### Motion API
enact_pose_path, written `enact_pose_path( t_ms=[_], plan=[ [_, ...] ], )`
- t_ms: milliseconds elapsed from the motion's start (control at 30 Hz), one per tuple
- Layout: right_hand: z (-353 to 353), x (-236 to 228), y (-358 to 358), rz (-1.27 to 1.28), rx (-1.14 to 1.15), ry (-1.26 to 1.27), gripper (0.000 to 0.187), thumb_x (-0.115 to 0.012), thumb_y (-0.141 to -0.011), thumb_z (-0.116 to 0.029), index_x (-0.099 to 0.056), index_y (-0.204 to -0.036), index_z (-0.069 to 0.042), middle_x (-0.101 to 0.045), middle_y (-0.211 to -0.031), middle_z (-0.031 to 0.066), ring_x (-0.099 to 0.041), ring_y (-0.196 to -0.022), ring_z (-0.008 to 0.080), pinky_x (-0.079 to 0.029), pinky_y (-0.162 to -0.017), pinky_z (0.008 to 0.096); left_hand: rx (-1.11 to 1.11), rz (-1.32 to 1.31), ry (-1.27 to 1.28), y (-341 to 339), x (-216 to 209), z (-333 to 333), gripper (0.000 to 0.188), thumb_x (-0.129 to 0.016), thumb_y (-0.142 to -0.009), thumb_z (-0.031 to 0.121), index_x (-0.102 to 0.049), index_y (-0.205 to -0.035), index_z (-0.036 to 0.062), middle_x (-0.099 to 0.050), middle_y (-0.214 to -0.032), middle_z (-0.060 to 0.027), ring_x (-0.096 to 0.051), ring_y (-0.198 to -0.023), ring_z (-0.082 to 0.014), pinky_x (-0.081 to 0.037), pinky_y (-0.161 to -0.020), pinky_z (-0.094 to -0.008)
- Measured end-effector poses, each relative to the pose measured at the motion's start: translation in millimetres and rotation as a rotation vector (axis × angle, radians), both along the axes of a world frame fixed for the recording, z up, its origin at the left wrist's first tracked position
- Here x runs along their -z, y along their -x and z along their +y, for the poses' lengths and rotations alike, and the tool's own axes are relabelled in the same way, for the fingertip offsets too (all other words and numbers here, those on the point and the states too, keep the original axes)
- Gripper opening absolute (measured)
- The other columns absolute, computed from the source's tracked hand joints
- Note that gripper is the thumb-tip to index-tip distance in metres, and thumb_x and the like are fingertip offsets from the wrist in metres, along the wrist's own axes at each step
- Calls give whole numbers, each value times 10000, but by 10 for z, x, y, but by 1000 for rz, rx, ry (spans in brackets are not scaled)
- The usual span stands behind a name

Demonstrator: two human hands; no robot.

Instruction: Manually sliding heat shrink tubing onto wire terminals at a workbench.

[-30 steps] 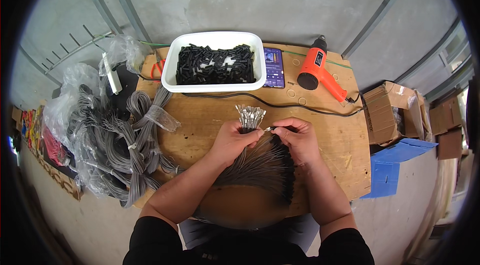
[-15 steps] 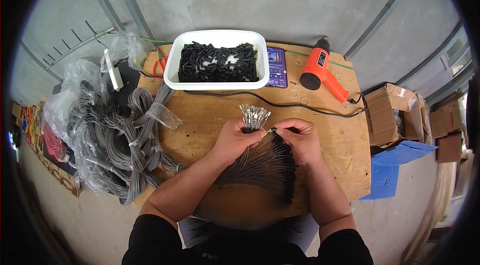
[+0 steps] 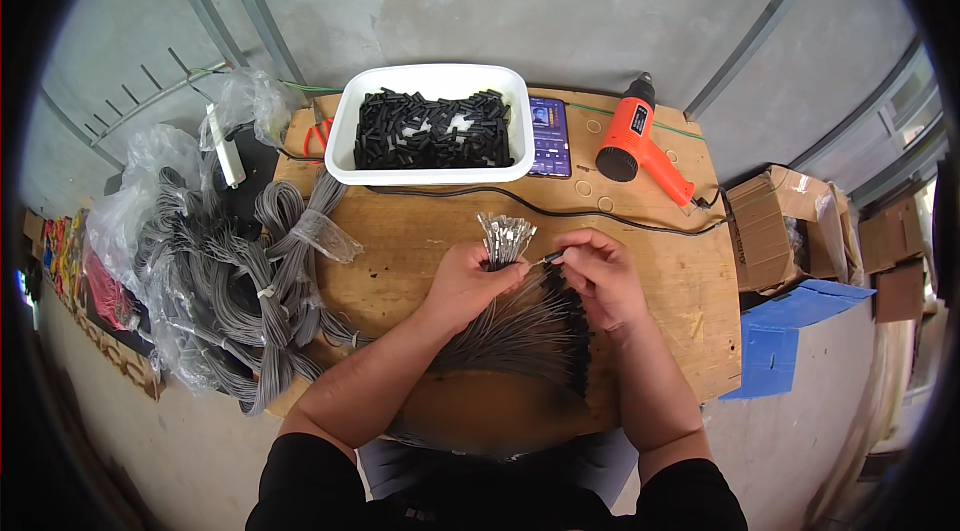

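Note:
My left hand (image 3: 466,283) is closed round a bundle of grey wires, whose bare metal terminals (image 3: 506,237) stick up above the fist. Between thumb and fingertips, my right hand (image 3: 606,283) pinches a small black sleeve (image 3: 554,257) at the end of one wire, just right of the left thumb. Below the hands, grey wires (image 3: 505,343) fan out to the right. Their far ends carry black sleeves (image 3: 578,346) in a dense row beneath the right wrist. The palm sides of both hands are hidden.
A white tub (image 3: 430,176) of loose black sleeves stands at the table's back, beside a phone (image 3: 549,136). An orange heat gun (image 3: 630,136) lies at back right, its black cord (image 3: 500,192) crossing the table. Coiled grey wire bundles (image 3: 235,281) and plastic bags fill the left; cardboard boxes (image 3: 775,236) stand right.
My right fingers have shifted and turned slightly, and a black sleeve now shows in their pinch where a metal terminal showed before. My left hand stays almost still.

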State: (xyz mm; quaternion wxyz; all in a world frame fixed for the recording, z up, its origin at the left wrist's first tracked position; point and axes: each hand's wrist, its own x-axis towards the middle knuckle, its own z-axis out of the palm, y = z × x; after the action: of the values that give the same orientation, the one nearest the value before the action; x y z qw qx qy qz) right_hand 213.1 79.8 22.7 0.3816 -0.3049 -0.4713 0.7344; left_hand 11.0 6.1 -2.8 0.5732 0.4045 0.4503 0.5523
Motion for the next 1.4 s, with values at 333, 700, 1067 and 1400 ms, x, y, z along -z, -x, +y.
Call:
enact_pose_path(
  t_ms=[333, 700, 1067, 1400],
  plan=[
    [73, 36, -70, 146, -134, 361, 154, -652, -946, -109, -644, -1015, 28, -685, -839, 90, -413, -525, 53, -315, -465, 182, 20, 53, -24, -4, -38, -3, 50, -666, -897, 21, -675, -892, -28, -616, -748, -17, -544, -676, -83, -434, -623, -245],
    [36, 40, -37, 77, -136, 291, 137, -662, -933, -99, -644, -995, 21, -688, -827, 103, -441, -535, 65, -354, -483, 179, 22, 48, -7, -14, -21, -13, 62, -675, -895, 25, -686, -914, -32, -625, -758, -16, -553, -682, -84, -445, -631, -245],
    [62, 45, -62, 61, -48, 236, 116, -693, -919, -92, -659, -973, 4, -666, -791, 67, -454, -549, 58, -341, -493, 181, 69, 58, 20, -14, -6, -9, 112, -700, -895, 43, -707, -976, -33, -658, -812, -18, -579, -731, -81, -473, -681, -240],
    [-49, -27, 29, -36, 134, -52, 106, -714, -902, -64, -667, -971, 0, -661, -838, 4, -542, -674, 27, -400, -557, 176, -18, 454, -216, -70, -97, -28, 170, -759, -845, 103, -744, -994, 22, -726, -918, -79, -671, -808, -116, -520, -725, -269]
  ],
)
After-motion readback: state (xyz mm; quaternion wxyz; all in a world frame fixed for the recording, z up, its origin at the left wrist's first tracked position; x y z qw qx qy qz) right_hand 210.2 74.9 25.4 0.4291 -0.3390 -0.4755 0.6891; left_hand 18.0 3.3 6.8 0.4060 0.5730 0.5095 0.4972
